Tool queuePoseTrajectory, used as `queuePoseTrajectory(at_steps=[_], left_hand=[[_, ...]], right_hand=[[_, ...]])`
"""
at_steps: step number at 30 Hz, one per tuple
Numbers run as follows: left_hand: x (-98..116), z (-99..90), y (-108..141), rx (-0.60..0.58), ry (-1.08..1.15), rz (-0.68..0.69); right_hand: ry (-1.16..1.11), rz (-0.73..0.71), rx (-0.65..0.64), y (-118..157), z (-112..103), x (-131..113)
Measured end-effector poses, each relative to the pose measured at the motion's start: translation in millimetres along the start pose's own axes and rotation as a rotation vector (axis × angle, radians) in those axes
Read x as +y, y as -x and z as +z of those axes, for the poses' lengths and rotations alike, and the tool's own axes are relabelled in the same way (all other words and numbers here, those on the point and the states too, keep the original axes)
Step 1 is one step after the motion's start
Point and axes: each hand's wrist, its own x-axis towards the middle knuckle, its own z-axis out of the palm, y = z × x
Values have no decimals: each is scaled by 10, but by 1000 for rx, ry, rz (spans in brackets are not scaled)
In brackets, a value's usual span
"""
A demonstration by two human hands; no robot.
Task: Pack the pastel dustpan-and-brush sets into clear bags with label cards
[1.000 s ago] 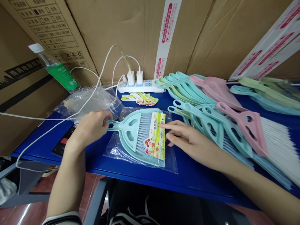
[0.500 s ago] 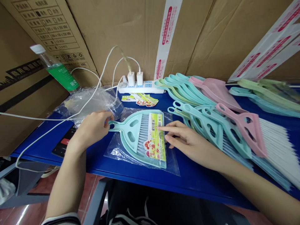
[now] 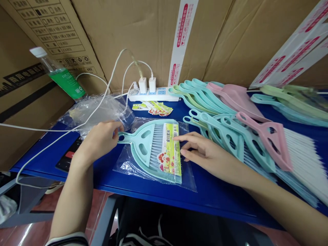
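Note:
A turquoise dustpan point(image 3: 139, 167) lies flat in a clear plastic bag point(image 3: 188, 181), with a small brush point(image 3: 156, 143) resting inside it. Across the bristles is a printed label card point(image 3: 170, 150) with a mushroom figure. My left hand point(image 3: 104, 140) is closed at the end of the dustpan's handle, its fingertips partly hidden behind the hand. Over the right edge of the card, my right hand point(image 3: 201, 148) is open, fingers loosely bent, with the index fingertip at the card.
Turquoise, green and pink dustpans point(image 3: 234, 99) and brushes point(image 3: 271, 143) lie at the right. Behind are loose label cards point(image 3: 159, 108) and a power strip point(image 3: 153, 96) with white cables. Clear bags point(image 3: 99, 109), a bottle point(image 3: 66, 82) and a black-and-red device point(image 3: 68, 155) are at the left.
Both hands hold almost the same positions, and the bagged dustpan stays in place. Only a slight shift of the whole view shows.

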Motion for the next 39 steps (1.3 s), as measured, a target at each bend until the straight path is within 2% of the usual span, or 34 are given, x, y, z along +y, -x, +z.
queuePoseTrajectory(at_steps=[13,22,27,39], left_hand=[[10,23,-2,-8,-42,-7],[11,-12,-2,-21,-70,-39],[-23,-21,9,21,-118,-60],[-25,-35,33,-4,-110,-79]], right_hand=[[52,-30,133,-19,98,-6],[-55,56,91,8,64,-6],[-63,63,64,22,50,5],[-23,49,66,47,30,-23]])
